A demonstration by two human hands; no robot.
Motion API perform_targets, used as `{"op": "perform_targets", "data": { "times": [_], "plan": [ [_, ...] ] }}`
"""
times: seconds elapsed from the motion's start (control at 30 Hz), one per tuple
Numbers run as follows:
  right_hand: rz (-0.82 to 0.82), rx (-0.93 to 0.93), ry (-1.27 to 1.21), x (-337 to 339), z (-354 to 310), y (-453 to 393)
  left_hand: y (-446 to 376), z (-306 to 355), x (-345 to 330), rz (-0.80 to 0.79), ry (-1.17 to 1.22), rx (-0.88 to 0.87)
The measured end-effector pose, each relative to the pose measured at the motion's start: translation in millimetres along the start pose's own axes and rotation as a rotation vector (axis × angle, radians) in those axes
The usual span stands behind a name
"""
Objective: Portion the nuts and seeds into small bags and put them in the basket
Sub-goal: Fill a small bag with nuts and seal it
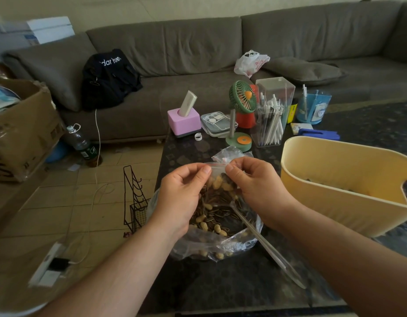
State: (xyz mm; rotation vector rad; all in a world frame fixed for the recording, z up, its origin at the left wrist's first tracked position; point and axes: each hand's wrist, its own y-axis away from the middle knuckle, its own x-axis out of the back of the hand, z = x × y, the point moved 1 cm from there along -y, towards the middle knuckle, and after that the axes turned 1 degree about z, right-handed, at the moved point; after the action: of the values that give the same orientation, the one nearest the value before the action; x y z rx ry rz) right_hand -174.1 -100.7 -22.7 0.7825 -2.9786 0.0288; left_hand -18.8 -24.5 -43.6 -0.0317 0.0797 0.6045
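Both hands, left hand and right hand, are pinching a small bag of peanuts and seeds; below them, a large open bag; right, a yellow basket.

Person, head-camera view: two bare forearms entering from the lower edge of the frame, no sleeves visible on either.
Left hand: bare; no glove, ring, watch or wristband seen; short trimmed thumbnail.
Right hand: bare; no glove, ring, watch or wristband seen; short nails.
Wrists uncovered. Clothing: none in view.
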Motion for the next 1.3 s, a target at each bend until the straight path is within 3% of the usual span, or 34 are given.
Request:
{"op": "perform_targets", "data": {
  "times": [0.5, 0.9, 1.3],
  "plan": [
    [0.014, 0.033, 0.045, -2.4, -3.3, 2.2, 4.9, 0.1, -4.0, -0.097, 0.020, 0.026],
    [-0.124, 0.063, 0.044, -0.9, -2.8, 1.8, 6.0, -2.6, -3.2, -0.126, -0.037, -0.067],
    [-0.080, 0.014, 0.024, 3.8, -3.2, 1.7, 4.2, 0.7, 1.1, -0.128, -0.041, -0.064]
  ]
}}
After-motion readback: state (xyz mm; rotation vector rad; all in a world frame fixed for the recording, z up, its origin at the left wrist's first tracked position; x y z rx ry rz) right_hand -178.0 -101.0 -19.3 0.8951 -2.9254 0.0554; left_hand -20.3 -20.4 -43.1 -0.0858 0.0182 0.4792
